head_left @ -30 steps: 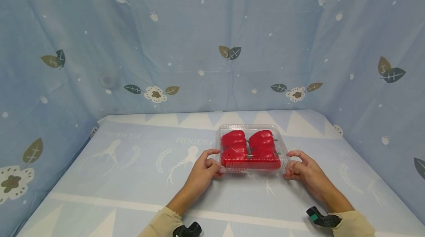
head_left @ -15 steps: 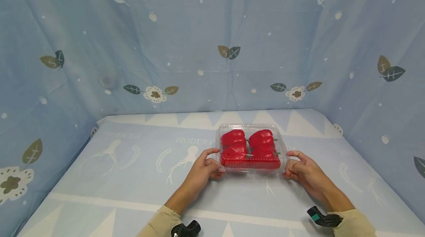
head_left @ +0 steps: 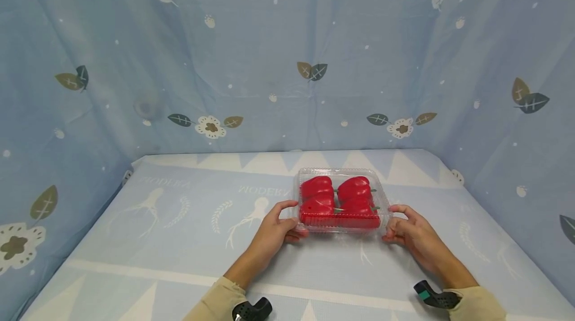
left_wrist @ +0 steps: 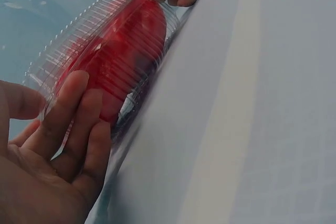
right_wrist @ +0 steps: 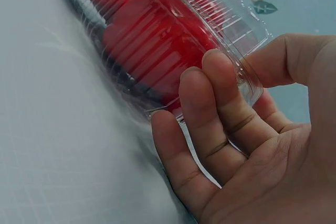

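Observation:
A clear plastic clamshell box (head_left: 339,173) with a ribbed rim sits right of centre on the covered table in the head view, its lid down. Inside lie several red bell peppers (head_left: 316,206) with green stems. At the box's near left corner, my left hand (head_left: 271,233) pinches the rim, thumb and fingers on either side of it. My right hand (head_left: 415,236) grips the near right corner the same way. Close up, the left wrist view has fingers (left_wrist: 79,108) against the box wall, and the right wrist view has bent fingers (right_wrist: 199,103) along its side.
A pale blue patterned cloth (head_left: 157,241) covers the table. Blue curtains with leaf and flower prints (head_left: 310,111) stand behind it and at both sides. Each wrist wears a black strap (head_left: 437,297) over a beige sleeve.
My left hand's fingers have shifted slightly to the right along the box's near left corner. The box and my right hand stay almost still.

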`<state>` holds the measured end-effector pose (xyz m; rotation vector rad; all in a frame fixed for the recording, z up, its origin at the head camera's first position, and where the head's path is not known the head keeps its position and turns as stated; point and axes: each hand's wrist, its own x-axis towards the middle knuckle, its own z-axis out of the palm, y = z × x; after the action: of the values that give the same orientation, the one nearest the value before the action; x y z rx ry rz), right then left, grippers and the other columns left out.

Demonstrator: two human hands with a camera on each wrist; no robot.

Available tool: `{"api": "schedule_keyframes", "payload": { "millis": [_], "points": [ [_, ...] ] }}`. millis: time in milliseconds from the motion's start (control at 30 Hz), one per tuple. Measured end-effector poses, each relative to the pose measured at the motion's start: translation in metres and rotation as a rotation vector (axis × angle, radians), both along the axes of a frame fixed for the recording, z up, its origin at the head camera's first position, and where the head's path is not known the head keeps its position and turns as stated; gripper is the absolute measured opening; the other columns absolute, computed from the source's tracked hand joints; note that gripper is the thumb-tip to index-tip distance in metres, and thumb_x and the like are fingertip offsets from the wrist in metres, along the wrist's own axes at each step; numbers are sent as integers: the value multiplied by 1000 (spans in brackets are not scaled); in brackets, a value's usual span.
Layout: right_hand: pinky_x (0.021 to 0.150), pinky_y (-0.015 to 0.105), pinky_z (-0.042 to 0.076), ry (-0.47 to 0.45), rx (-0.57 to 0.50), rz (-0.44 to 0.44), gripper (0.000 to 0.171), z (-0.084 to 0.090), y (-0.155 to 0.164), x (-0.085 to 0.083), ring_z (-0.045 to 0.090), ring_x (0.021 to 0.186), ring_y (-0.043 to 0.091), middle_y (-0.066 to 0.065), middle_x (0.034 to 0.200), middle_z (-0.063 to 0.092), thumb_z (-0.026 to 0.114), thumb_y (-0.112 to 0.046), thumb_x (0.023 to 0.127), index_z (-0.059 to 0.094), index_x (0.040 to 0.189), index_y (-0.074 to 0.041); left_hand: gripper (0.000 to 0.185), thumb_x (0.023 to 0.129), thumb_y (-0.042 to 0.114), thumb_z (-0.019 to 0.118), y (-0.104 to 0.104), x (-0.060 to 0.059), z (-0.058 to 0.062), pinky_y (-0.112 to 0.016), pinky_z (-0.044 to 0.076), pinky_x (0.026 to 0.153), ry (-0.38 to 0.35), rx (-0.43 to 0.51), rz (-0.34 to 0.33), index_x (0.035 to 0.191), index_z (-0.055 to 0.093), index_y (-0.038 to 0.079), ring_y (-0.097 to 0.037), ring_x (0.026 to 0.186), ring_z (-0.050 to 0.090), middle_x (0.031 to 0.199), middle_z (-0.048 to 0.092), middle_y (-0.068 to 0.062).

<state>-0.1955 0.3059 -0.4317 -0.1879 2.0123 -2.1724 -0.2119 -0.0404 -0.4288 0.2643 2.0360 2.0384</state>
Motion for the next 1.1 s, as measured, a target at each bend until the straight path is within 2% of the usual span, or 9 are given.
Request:
{"api": "schedule_keyframes", "payload": {
  "millis": [333, 567, 700, 900, 1100],
  "points": [
    [79, 38, 56, -28, 106, -113, 35, 3, -8, 0, 64, 79, 25, 9, 81, 61, 48, -5, 92, 33, 124, -6, 46, 93, 13, 54, 2, 1, 1, -40, 55, 78, -10, -2, 31, 137, 41, 12, -24, 82, 69, 86, 71, -12],
    [77, 38, 56, -29, 127, -127, 32, 1, -8, 0, 65, 78, 26, 9, 80, 62, 49, -8, 94, 34, 123, -8, 62, 92, 10, 55, 4, 0, 1, -40, 53, 78, -3, -65, 58, 145, 25, 7, -23, 81, 68, 87, 72, -13],
    [76, 38, 56, -24, 140, -135, 31, 2, -8, 0, 66, 77, 27, 10, 80, 63, 49, -9, 94, 34, 122, -9, 64, 92, 10, 55, 6, -1, 1, -40, 52, 78, -11, -76, 65, 146, 21, 5, -23, 82, 68, 87, 72, -13],
    [77, 36, 56, -15, 182, -153, 33, 2, -9, 1, 66, 79, 28, 17, 84, 64, 48, -11, 94, 34, 124, -7, 53, 93, 13, 55, 6, 1, 1, -38, 54, 76, -9, -67, 53, 141, 34, 2, -21, 83, 69, 88, 72, -10],
    [76, 36, 56, 26, 196, -153, 34, 2, -8, 1, 65, 80, 26, 14, 84, 64, 45, -5, 93, 34, 125, -4, 44, 92, 16, 52, 7, 1, -3, -38, 56, 73, -11, -73, 65, 132, 46, 0, -26, 84, 68, 92, 71, -10]
  ]
}}
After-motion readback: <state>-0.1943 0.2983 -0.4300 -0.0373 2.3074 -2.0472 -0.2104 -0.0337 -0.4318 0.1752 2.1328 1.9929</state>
